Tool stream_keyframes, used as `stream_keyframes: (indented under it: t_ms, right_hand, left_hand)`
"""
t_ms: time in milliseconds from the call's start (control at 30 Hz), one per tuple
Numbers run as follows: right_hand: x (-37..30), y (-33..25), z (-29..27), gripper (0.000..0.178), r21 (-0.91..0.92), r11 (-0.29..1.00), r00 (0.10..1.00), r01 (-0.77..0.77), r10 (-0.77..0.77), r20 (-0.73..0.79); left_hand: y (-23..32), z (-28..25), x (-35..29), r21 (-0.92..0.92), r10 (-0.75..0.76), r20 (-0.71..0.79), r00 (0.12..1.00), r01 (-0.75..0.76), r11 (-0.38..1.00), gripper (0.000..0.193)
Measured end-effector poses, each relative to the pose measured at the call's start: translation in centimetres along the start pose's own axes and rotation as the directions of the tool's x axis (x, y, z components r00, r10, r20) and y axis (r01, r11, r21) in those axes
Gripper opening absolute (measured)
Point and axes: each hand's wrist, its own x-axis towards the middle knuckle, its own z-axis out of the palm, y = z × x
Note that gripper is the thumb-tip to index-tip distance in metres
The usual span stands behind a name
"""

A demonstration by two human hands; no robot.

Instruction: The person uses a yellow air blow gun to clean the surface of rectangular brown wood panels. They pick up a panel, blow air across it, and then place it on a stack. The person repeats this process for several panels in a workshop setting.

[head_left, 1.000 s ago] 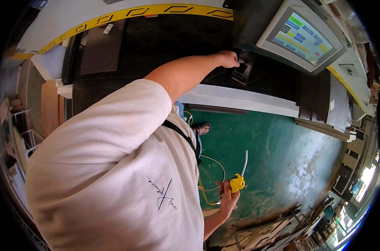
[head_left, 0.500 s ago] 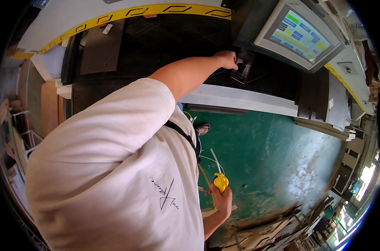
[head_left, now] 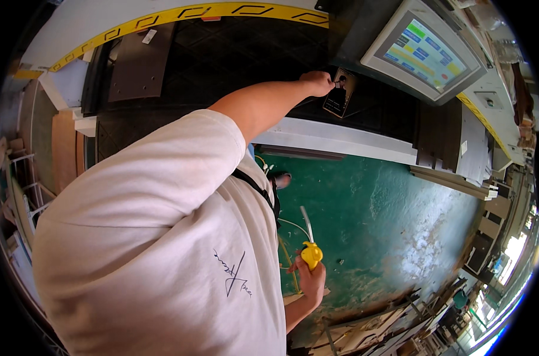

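1. At the top of the head view, the left hand (head_left: 318,83) reaches far out to a small dark control box (head_left: 341,95) hanging below the slanted touch screen (head_left: 425,54). The fingers are pinched together on something at the box's upper corner; it looks like a key or a knob, but it is too small to tell. With the arm fully stretched, the grip looks weak to me, so the fingers could slip off, or the box could swing away from them.

2. Low in the same view, the right hand (head_left: 310,279) is clenched around a yellow air gun (head_left: 311,254), whose pale nozzle points upward, away from the green floor (head_left: 394,237). A thin hose (head_left: 287,261) curls from the gun down beside the person's leg, near the shoe (head_left: 281,179). I judge the hose could snag a foot, since it hangs close to the legs.

3. Along the lower right edge, wooden boards (head_left: 370,332) lie stacked near the right hand. A squeeze of the clenched fingers while attention sits on the box could send a blast of air astray.
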Motion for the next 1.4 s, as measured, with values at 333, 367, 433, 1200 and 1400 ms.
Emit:
stream_keyframes:
  t_ms: [333, 367, 433, 1200, 1400]
  right_hand:
    - [0.2, -0.3, 0.5, 0.019, 0.02, 1.0, 1.0, -0.002, 0.002, -0.008]
    - [0.2, -0.1, 0.4, 0.019, 0.018, 1.0, 1.0, -0.004, 0.004, -0.002]
    - [0.2, 0.5, 0.3, 0.019, -0.038, 0.999, 0.997, -0.008, 0.011, 0.074]
    - [0.1, 1.0, 0.2, 0.023, 0.06, 0.998, 0.999, -0.012, 0.01, 0.036]
    - [0.3, 1.0, 0.3, 0.024, 0.053, 0.998, 1.0, -0.016, 0.015, 0.022]
  left_hand:
    - [-0.1, -0.6, -0.3, -0.006, 0.022, 0.069, 0.997, -0.021, 1.0, 0.04]
    - [-0.2, -0.6, -0.2, -0.007, 0.009, 0.072, 0.997, -0.008, 1.0, 0.04]
    - [0.3, -0.7, -0.4, 0.007, 0.009, 0.079, 0.997, -0.01, 1.0, 0.041]
    - [0.9, 0.1, -0.5, 0.054, -0.068, -0.02, 0.997, 0.069, 0.996, 0.04]
    - [1.0, -0.5, -0.9, 0.07, -0.048, 0.003, 0.999, 0.047, 0.996, 0.042]
